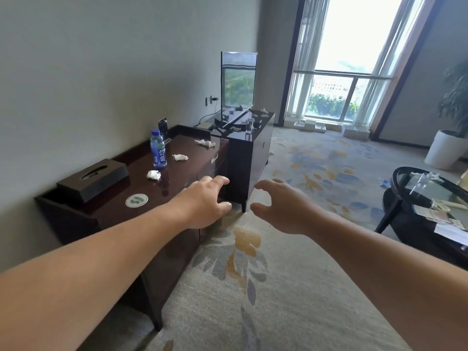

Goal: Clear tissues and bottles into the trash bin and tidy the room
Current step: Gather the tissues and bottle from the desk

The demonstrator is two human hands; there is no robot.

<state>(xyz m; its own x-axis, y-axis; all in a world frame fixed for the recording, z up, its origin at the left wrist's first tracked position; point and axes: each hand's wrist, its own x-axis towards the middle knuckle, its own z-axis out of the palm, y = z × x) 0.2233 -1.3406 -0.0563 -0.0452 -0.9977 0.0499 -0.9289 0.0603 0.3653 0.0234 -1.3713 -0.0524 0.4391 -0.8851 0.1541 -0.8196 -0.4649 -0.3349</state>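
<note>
Left hand (205, 201): reaching forward over the tabletop (138, 160) edge, fingers loosely spread, holding nothing.
Right hand (281, 206): hovering over the carpet, fingers gently curved, also holding nothing.
Bottle (158, 150): standing upright on the tabletop, untouched.
Tissues (153, 175): three crumpled ones are lying on the tabletop near the bottle. More are lying on the TV cabinet (243, 160) and the round table (397, 173).
Bin: not showing in view.
Progress: judged to be just starting, with nothing visibly collected and all surfaces awaiting clearing.
</note>
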